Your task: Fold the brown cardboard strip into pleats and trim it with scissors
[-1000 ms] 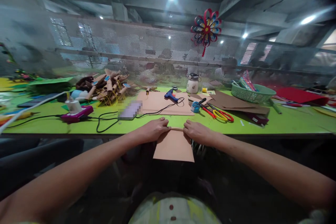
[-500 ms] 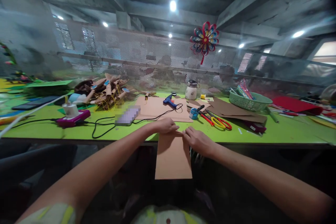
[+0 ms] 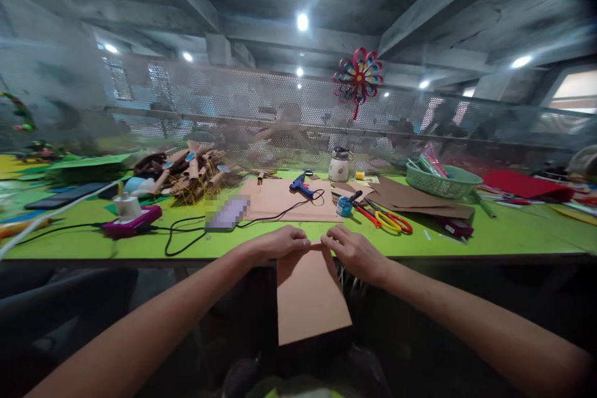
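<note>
A sheet of brown kraft paper (image 3: 310,298) hangs down over the front edge of the green table. My left hand (image 3: 282,242) pinches its top edge on the left side. At the right of the same edge, my right hand (image 3: 353,252) is closed on the paper, thumb and fingers together. A narrow strip along the top looks folded or rolled between the two hands; the fingers partly hide it. Just beyond the hands lie larger brown sheets (image 3: 270,199), with a blue glue gun (image 3: 301,186) on top of them.
Right of the sheets stand a small blue jar (image 3: 344,206) and scissors with yellow and red handles (image 3: 389,222). A green basket (image 3: 443,183) sits farther right. On the left are a phone (image 3: 228,212), a purple power strip (image 3: 133,221), cables and a pile of paper rolls (image 3: 193,171).
The paper's lower end has swung down and a little to the right, so the sheet now hangs at a slant. Both hands stay on its top edge, slightly lower in view.
</note>
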The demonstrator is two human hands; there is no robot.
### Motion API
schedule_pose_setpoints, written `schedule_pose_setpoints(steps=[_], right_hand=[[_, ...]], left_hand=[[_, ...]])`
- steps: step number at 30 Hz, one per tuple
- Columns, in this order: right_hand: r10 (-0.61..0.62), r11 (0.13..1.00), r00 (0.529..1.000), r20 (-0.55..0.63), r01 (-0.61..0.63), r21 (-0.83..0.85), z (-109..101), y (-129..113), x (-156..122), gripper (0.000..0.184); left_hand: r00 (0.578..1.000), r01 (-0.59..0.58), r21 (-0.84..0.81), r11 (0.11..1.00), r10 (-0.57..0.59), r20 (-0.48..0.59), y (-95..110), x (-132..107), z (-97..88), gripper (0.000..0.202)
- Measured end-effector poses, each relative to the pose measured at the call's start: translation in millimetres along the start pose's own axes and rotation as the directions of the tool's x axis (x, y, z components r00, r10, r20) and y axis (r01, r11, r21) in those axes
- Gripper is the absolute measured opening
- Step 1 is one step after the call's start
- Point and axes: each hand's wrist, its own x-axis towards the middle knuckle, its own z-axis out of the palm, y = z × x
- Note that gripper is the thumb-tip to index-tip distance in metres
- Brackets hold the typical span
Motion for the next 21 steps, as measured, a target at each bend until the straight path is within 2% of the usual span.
schedule_pose_setpoints(steps=[2,5,6,8,11,16,18,21], right_hand=[[0.109,0.987,0.993,-0.040,-0.103,0.125,-1,-1,2,0.024],[0.257,0.912,0.964,-0.072,-0.218,0.347,-5,-3,4,0.036],[0.293,0.878,0.954,-0.057,-0.245,0.411,-7,-3,4,0.038],[0.337,0.810,0.942,0.000,-0.290,0.509,-9,-3,5,0.030],[0.340,0.751,0.938,0.065,-0.313,0.581,-12,-3,6,0.015],[0.284,0.769,0.958,0.032,-0.248,0.589,-24,-2,9,0.011],[0.259,0.779,0.966,0.022,-0.223,0.586,-30,-1,9,0.011],[0.230,0.795,0.973,0.033,-0.207,0.571,-33,1,8,0.012]], left_hand=[[0.999,-0.009,0.101,0.995,0.013,-0.039,3,-2,-0.1,0.040],[0.991,-0.066,0.201,0.977,0.087,-0.101,9,-8,-1.9,0.037],[0.986,-0.086,0.227,0.970,0.115,-0.118,10,-10,-2.1,0.035],[0.977,-0.117,0.286,0.951,0.162,-0.140,13,-15,-1.4,0.032],[0.965,-0.130,0.386,0.913,0.206,-0.162,16,-21,1.7,0.028],[0.944,-0.126,0.493,0.861,0.256,-0.207,20,-29,3.8,0.026],[0.949,-0.134,0.465,0.875,0.249,-0.195,23,-33,1.1,0.026],[0.974,-0.144,0.339,0.930,0.193,-0.116,23,-38,-5.6,0.030]])
